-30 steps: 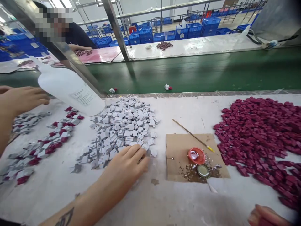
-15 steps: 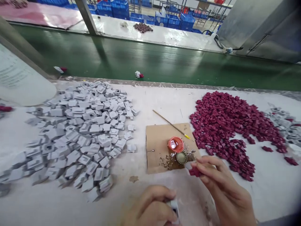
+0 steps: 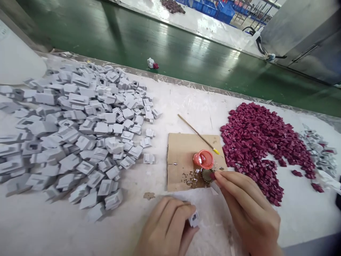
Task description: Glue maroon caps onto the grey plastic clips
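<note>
Since half a second ago our right hand [image 3: 250, 209] has carried its pinched red piece [image 3: 212, 175] onto the metal cap [image 3: 206, 175] on the cardboard [image 3: 181, 160], while our left hand [image 3: 167, 227] grips one grey piece [image 3: 194, 218]; both look light, stiff, best pinched by their sides.

Both hands work low and close together: the left hand [image 3: 166, 227] curls inward, thumb and fingers closed in a pinch grip; the right hand [image 3: 249, 209] reaches forward, fingertips [image 3: 217, 176] pressed together.
</note>
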`<act>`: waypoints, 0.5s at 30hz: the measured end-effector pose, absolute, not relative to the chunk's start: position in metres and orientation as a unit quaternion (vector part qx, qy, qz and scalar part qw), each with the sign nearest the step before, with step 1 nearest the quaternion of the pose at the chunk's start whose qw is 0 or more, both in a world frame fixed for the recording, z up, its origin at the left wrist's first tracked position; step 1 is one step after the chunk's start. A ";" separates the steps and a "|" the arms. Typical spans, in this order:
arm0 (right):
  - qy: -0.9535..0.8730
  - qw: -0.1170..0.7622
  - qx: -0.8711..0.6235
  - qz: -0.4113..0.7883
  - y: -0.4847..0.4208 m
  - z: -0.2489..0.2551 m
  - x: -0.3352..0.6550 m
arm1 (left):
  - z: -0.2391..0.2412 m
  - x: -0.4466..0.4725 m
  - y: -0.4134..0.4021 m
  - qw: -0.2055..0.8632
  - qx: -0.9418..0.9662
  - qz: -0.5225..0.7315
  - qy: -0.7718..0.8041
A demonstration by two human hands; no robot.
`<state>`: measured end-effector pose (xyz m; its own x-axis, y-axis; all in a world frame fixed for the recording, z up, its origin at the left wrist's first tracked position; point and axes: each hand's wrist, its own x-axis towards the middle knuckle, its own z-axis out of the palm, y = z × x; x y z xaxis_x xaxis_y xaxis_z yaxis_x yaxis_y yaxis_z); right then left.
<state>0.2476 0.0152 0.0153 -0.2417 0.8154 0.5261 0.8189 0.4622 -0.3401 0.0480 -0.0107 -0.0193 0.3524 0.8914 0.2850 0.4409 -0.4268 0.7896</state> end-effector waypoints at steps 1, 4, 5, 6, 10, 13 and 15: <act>-0.791 0.328 -0.517 -0.004 0.016 0.014 0.247 | -0.020 0.048 -0.011 0.307 0.760 0.367 0.439; -0.795 0.320 -0.515 -0.002 0.017 0.013 0.246 | -0.023 0.048 -0.011 0.300 0.764 0.370 0.436; -0.796 0.318 -0.515 0.000 0.017 0.013 0.246 | -0.024 0.047 -0.011 0.300 0.765 0.370 0.433; -0.796 0.318 -0.515 0.003 0.016 0.013 0.246 | -0.025 0.047 -0.011 0.301 0.767 0.369 0.430; -0.780 0.327 -0.534 0.020 0.001 0.020 0.246 | -0.026 0.046 -0.011 0.310 0.770 0.365 0.422; -0.785 0.321 -0.526 0.063 -0.015 0.026 0.250 | -0.024 0.046 -0.012 0.313 0.769 0.362 0.425; -0.809 0.316 -0.485 0.097 -0.023 0.026 0.254 | -0.023 0.047 -0.012 0.317 0.767 0.360 0.427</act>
